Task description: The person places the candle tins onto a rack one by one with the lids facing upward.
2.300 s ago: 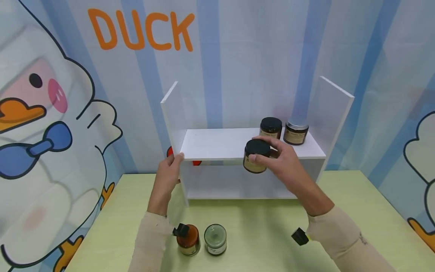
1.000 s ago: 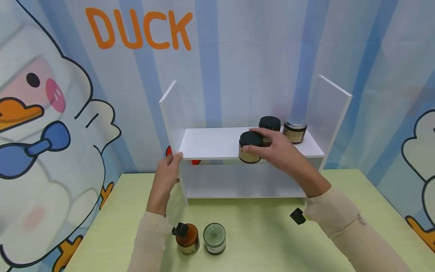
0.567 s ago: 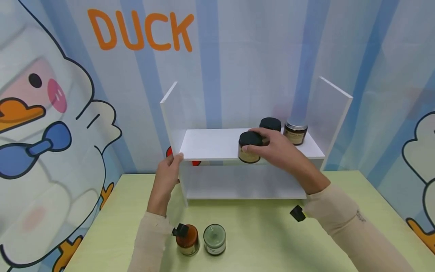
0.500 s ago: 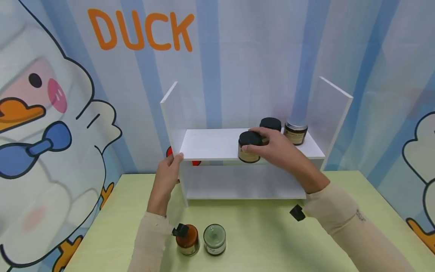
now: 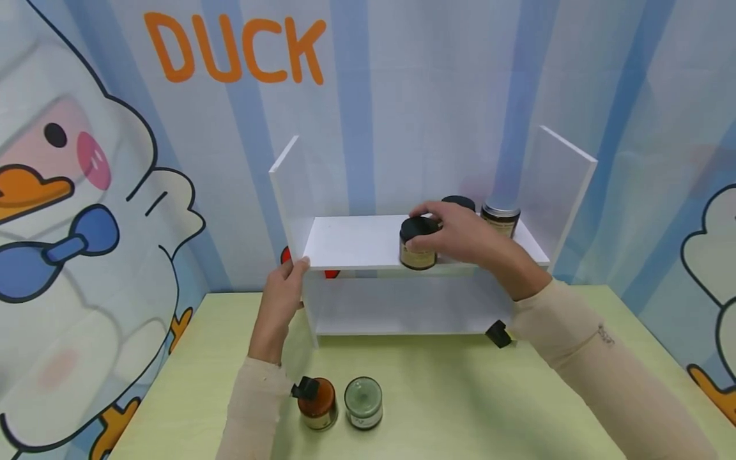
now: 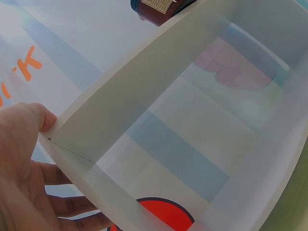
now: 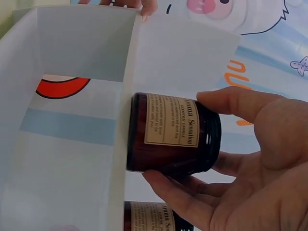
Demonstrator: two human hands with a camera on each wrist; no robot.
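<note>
My right hand (image 5: 460,233) grips a dark amber scented candle jar (image 5: 418,250) with a black lid, thumb and fingers around its upper part. The jar stands upright at the front edge of the upper board of a white shelf (image 5: 351,246); in the right wrist view its tan label reads "Scented Candle" (image 7: 171,120). My left hand (image 5: 282,300) holds the shelf's left side at the board's corner, thumb on the front edge and fingers behind the side panel (image 6: 96,185). Behind my right hand stand a black-lidded jar (image 5: 460,202), mostly hidden, and a silver-lidded jar (image 5: 501,217).
On the pale green table (image 5: 425,396) before the shelf stand an orange-brown jar (image 5: 318,406), partly covered by a black wrist piece, and a green glass jar (image 5: 363,402). The shelf's lower level (image 5: 402,306) lies beneath the board. A duck-print curtain (image 5: 402,96) hangs behind.
My right hand has carried the candle jar up, left and back, from in front of the shelf onto the front of its upper board. The left hand keeps its hold on the shelf.
</note>
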